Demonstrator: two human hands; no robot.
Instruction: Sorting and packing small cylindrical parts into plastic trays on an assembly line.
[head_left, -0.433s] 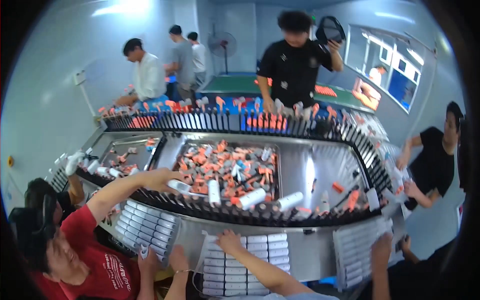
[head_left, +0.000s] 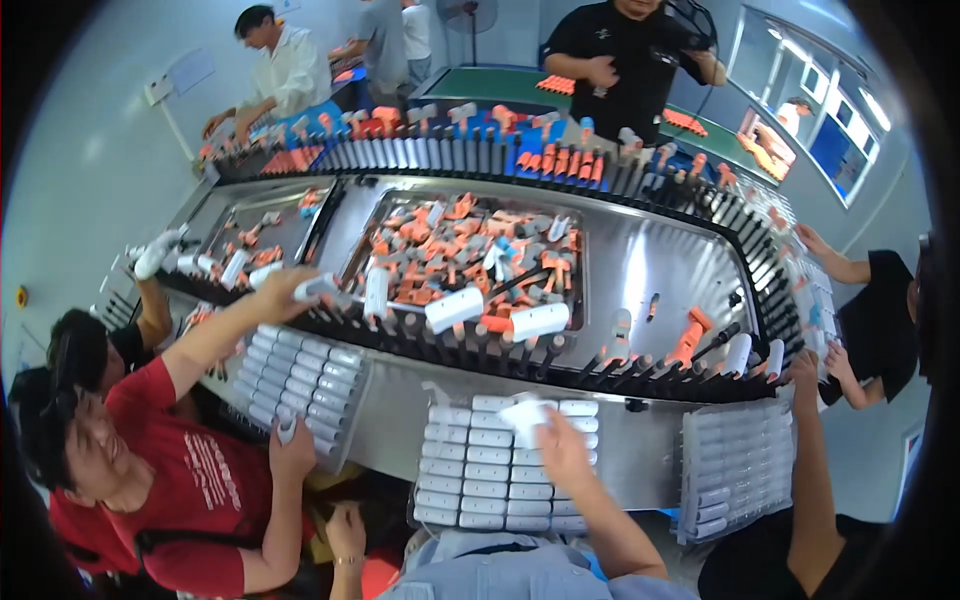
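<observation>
My right hand [head_left: 566,448] is raised over a tray and closed on a white plastic casing [head_left: 524,416], which is smeared by motion. Beneath it lies the tray [head_left: 428,388] with rows of similar white casings [head_left: 488,457], some hidden by my hand and forearm. My left hand [head_left: 346,532], with a band at the wrist, is low beside the tray's left side. Its fingers are too small and indistinct to show whether it holds anything.
Ahead, a black rack [head_left: 420,345] of upright posts rings a metal table with a bin of orange and grey parts [head_left: 460,250]. White casings sit on some posts. A person in red [head_left: 200,480] reaches across at left; another tray [head_left: 745,455] stands at right.
My right hand has lifted off the tray and moved right with a white casing. My left hand is lower in view. The camera's view has tilted down.
</observation>
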